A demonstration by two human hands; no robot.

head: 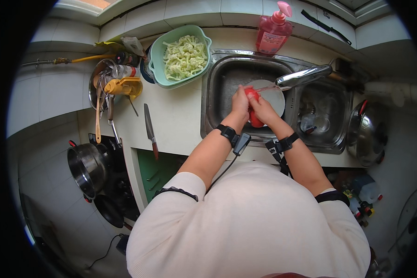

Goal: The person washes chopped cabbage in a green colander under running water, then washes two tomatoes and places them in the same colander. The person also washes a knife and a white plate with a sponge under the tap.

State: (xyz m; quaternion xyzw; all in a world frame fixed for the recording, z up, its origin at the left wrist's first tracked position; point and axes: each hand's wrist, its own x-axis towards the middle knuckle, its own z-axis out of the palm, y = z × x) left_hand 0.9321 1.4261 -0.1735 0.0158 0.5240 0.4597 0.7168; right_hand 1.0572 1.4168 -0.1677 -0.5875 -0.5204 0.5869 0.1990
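Note:
Over the left basin of the steel sink [212,100], both hands are closed around something smooth and red, apparently a red vegetable [256,120]. My left hand [240,102] grips it from the left, and my right hand [263,108] covers its middle. Because the fingers hide part of it, I cannot tell whether it is one piece or two. A thin stream of water runs from the chrome faucet [302,77] onto the red thing's upper end. Below the hands, a round white plate [277,100] lies in the basin.
A green colander [156,52] of cut cauliflower stands left of the sink. A kitchen knife [148,121] lies on the counter, handle toward me. Pink pump bottle [272,34] stands behind the sink. Glassware [321,123] sits in the right basin, beside a lidded pot [366,135].

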